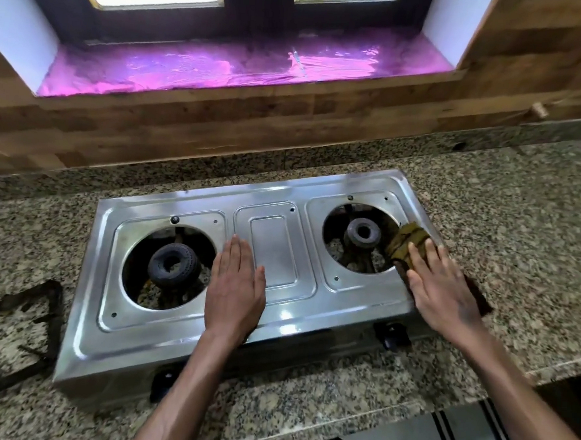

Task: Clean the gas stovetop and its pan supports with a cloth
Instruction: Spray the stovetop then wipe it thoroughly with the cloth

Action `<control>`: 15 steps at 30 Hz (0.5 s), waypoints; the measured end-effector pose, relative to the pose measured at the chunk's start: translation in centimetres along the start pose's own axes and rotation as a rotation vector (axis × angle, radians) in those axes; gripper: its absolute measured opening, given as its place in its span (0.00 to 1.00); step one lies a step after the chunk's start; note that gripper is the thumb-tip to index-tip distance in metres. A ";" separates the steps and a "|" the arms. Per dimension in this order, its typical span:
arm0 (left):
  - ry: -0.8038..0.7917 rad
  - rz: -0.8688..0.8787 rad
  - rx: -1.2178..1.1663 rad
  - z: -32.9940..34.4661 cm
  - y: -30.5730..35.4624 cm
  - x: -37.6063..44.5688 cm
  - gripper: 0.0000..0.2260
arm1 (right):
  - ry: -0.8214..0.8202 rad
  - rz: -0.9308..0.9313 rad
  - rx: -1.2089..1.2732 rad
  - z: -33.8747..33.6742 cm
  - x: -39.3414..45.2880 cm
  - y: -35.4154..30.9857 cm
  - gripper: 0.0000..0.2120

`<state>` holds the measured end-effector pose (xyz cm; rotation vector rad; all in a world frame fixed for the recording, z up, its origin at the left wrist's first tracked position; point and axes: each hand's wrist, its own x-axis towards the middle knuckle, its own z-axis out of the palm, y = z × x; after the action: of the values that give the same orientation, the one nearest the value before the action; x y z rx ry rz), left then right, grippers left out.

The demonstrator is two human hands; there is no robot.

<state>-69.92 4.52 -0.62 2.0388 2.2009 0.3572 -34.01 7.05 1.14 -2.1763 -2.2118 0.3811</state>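
We press our left hand (236,284) flat, fingers straight and holding nothing, on the shiny steel two-burner stovetop (273,252), likely to steady it. Our right hand (443,288), fingers straight, pushes the folded olive-brown cloth (406,242) along its right edge. A black square pan support (17,332) waits on the speckled granite desk (520,217), near left.

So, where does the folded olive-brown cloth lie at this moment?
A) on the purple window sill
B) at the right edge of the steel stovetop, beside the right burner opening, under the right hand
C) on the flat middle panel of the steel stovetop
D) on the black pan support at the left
B: the folded olive-brown cloth sits beside the right burner opening with the right hand pressing on it, while the left hand rests flat near the middle panel.
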 end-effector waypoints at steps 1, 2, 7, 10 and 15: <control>-0.002 0.001 -0.001 0.0 0.1 0.0 0.29 | -0.004 0.019 0.028 0.3 -1.8 -0.9 0.34; -0.004 0.000 -0.003 0.0 0.1 0.0 0.29 | -0.012 0.033 0.050 0.6 -3.5 -2.0 0.33; -0.026 -0.008 -0.008 -0.3 0.1 -0.1 0.28 | -0.023 -0.058 0.065 2.2 -7.0 -9.5 0.32; -0.027 -0.003 -0.017 -0.3 0.2 -0.1 0.27 | -0.042 -0.179 0.068 2.7 -6.2 -13.7 0.33; -0.036 -0.006 -0.026 -0.4 0.2 -0.1 0.27 | -0.093 -0.395 0.063 2.1 -6.2 -12.5 0.28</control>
<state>-69.85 4.36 -0.21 2.0093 2.1694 0.3431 -46.45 0.57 2.41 -1.6656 -2.5601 0.5336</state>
